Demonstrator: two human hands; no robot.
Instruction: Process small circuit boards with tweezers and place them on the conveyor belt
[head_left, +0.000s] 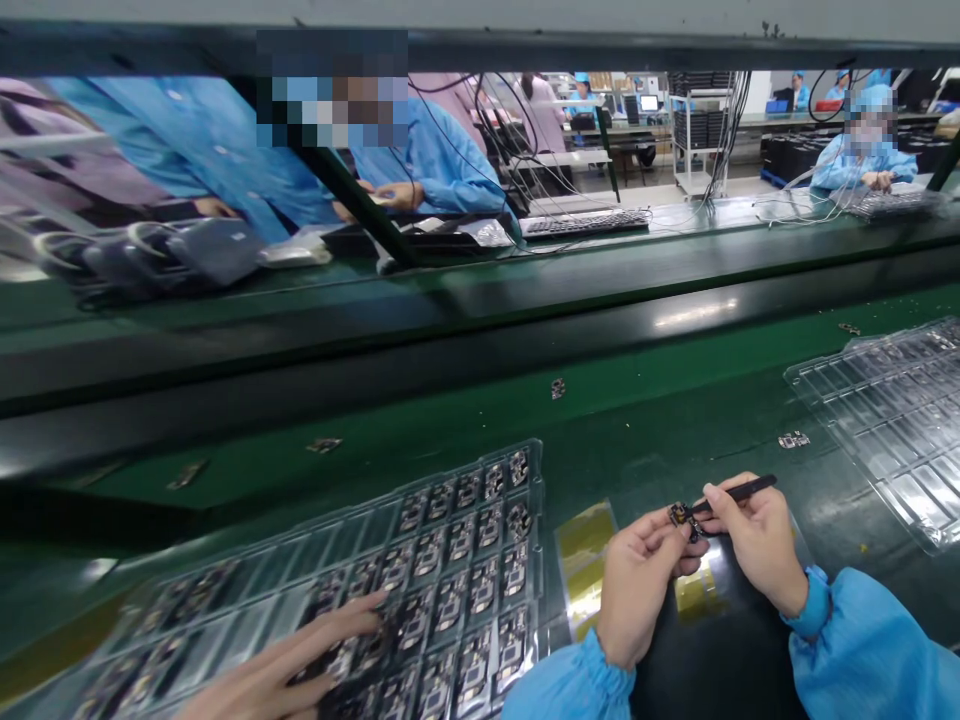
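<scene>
My left hand (637, 590) is closed, pinching a small dark electronic part (681, 514) between thumb and fingers. My right hand (759, 548) grips black tweezers (739, 492) whose tip touches that part. Both hands hover over a clear sheet with yellow tape strips (583, 560) on the green bench. A clear plastic tray (532, 470) with several rows of similar small parts lies just left of my hands. Another person's bare hand (289, 670) rests with its fingers spread on that tray at the lower left.
A second clear tray (892, 420) with mostly bare pockets lies at the right. Loose small parts (793, 440) (557, 388) lie on the green belt. Beyond a dark rail (480, 330), people in blue coats work at keyboards and cables.
</scene>
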